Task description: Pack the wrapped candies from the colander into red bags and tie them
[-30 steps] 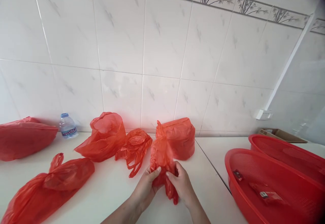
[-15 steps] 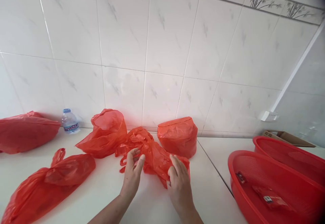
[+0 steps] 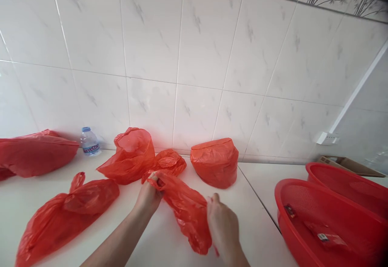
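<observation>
A crumpled red plastic bag (image 3: 186, 206) stretches between my two hands above the white table. My left hand (image 3: 150, 194) is closed around its upper left end. At the lower right edge, my right hand (image 3: 222, 218) pinches the bag, its fingers partly hidden from view. Just behind my left hand lies another crumpled red bag (image 3: 169, 161). An opened-out red bag (image 3: 135, 158) stands beside that one, against the wall. Behind my right hand sits a full, rounded red bag (image 3: 214, 164).
A knotted red bag (image 3: 71, 210) lies at the left front, with a large red bundle (image 3: 36, 154) behind it. A water bottle (image 3: 90, 141) stands by the wall. Two red plastic baskets (image 3: 280, 202) are at the right, small packets in the nearer one. A cardboard box (image 3: 351, 166) lies behind them.
Both hands, open and apart over the bag before, have closed on it. The bag has been pulled toward me and stretched, coming away from the other crumpled bag.
</observation>
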A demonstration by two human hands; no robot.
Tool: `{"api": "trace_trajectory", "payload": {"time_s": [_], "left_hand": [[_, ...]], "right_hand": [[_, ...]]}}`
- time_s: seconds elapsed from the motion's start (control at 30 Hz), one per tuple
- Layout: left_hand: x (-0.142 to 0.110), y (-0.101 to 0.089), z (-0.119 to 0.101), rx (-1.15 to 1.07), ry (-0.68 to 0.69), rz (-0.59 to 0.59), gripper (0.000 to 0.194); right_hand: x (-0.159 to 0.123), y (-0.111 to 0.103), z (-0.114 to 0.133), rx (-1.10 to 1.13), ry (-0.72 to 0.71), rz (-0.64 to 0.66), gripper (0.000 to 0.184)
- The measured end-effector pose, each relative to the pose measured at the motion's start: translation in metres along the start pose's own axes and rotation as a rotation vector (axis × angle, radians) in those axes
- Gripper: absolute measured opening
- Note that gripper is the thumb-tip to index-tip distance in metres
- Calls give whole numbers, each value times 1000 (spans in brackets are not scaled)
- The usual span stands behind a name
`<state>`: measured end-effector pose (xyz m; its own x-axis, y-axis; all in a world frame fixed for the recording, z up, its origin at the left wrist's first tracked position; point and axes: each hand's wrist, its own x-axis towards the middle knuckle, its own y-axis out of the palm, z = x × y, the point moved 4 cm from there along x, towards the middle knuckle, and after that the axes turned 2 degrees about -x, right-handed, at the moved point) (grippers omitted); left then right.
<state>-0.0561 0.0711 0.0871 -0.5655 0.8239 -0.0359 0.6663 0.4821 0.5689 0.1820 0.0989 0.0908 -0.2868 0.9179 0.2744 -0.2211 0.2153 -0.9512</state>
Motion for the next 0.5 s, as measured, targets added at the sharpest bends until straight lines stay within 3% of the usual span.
{"api": "trace_trajectory", "payload": {"time_s": [0.07,0.17,0.33,0.4,0.5], "left_hand": [[2,-2,-8,-21,-29,-9,15],[-11,4,-10,-2,-108,41,4],[-47,25,6,58,-216,169,18],[-56,30,10,82,-235,222,20],[-64,29,8,158,-232,240,24]], "right_hand": [[8,-3,-25,-30,60,-32,20],[12,-8,-38,-75,-25,-216,13],[-1,-15,-5,67,-226,-550,21],[-5,-10,11,147,-334,-529,30],[-1,6,16,65,-259,-267,33]]}}
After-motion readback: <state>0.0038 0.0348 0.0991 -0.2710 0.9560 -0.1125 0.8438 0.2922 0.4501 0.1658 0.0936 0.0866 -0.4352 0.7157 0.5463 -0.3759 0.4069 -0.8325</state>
